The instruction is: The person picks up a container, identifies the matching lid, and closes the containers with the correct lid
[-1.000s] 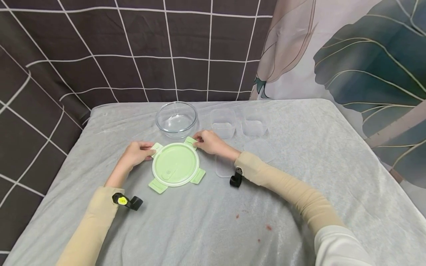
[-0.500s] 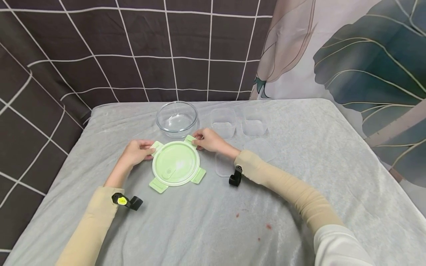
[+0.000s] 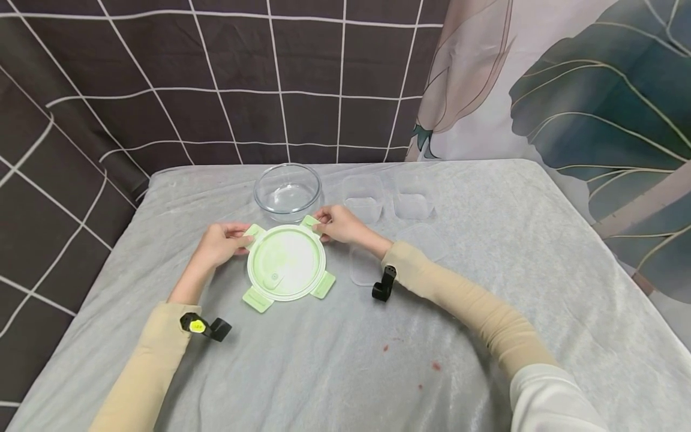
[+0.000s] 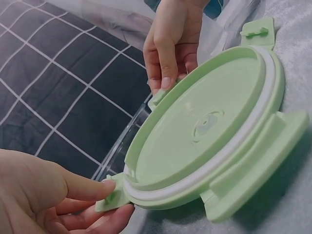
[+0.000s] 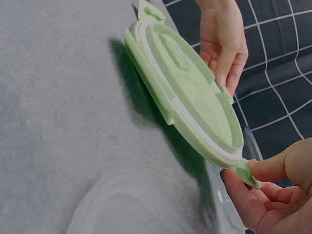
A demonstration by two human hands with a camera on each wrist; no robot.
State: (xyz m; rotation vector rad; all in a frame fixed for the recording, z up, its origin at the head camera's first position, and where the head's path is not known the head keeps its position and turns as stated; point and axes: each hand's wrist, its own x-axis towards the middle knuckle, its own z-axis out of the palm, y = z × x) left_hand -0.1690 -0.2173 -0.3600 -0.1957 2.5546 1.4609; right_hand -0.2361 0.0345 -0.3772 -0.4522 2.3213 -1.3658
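Small reddish spots mark the grey cloth on the desk, on its near side. Beyond them is a round green snap-lock lid, its white sealing ring showing; it is tilted, its far edge lifted over its shadow, and whether the near edge touches the cloth I cannot tell. Both hands grasp it: the left hand pinches the far-left tab between thumb and fingers, the right hand the far-right tab in the same way. Beside the lid, a clear plastic sheet-like piece lies partly behind the right forearm. Just past the lid stands a round glass bowl, with two clear plastic containers to its right. Behind hangs a dark checked curtain.
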